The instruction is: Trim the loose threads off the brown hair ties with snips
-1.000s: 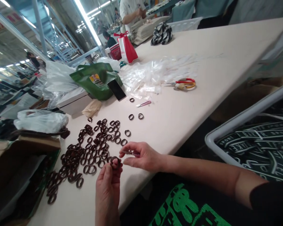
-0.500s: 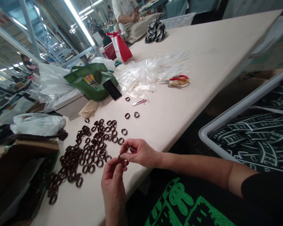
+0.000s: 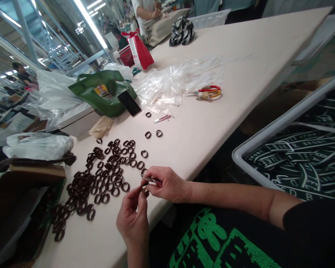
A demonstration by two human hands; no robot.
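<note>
Head view: in the lower middle of the frame the left hand (image 3: 132,221) is pinching a dark ring (image 3: 144,185) between thumb and fingertips, holding it just above the near edge of the table (image 3: 212,141). Most of the ring is hidden by the fingers. The right hand (image 3: 169,185) is coming in from the right and is gripping a thin metal tool (image 3: 151,179) between thumb and forefinger. The tool's tip is meeting the ring, and the two hands are almost touching there.

Just left of the hands, a pile (image 3: 100,178) of like dark rings is lying spread over the table, thinning out toward the frame's middle. Farther up, pink snips (image 3: 162,118) are lying near a black phone (image 3: 129,103), which is leaning on a green bag (image 3: 103,91). Clear bags (image 3: 170,80) are heaped right of the phone, with red-handled scissors (image 3: 209,92) lying at their right edge. A red bag (image 3: 139,52) is standing in the upper middle, and a striped cloth (image 3: 182,31) is lying to its right. A white box (image 3: 78,119) is sitting left of the green bag. At the right edge, a grey crate (image 3: 257,143) is holding black bands with green lettering. At the top, another person (image 3: 145,9) is working at a stack.
</note>
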